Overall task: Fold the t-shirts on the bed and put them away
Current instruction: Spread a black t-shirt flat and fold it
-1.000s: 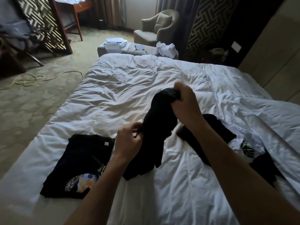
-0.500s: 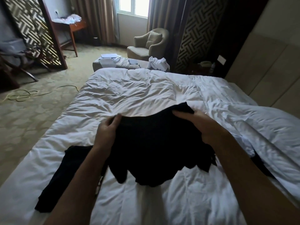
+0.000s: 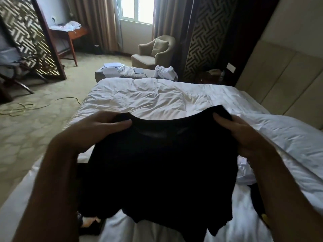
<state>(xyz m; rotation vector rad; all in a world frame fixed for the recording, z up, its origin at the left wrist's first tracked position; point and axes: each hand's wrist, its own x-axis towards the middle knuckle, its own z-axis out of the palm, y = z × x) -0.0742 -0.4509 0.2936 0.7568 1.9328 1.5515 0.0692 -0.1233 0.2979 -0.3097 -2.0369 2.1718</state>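
the black t-shirt point(image 3: 162, 165) hung spread above the bed's point(image 3: 143, 98) near edge, left hand point(image 3: 97, 130) and right hand point(image 3: 234, 135) apart, each gripping a shoulder. uneven grips could skew it as it was laid down, leaving a crooked fold.

black t-shirt point(image 3: 162, 165), spread, held above bed point(image 3: 150, 98)

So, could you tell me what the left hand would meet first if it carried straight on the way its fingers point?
Probably the right hand: the left hand points across the black t-shirt toward it.
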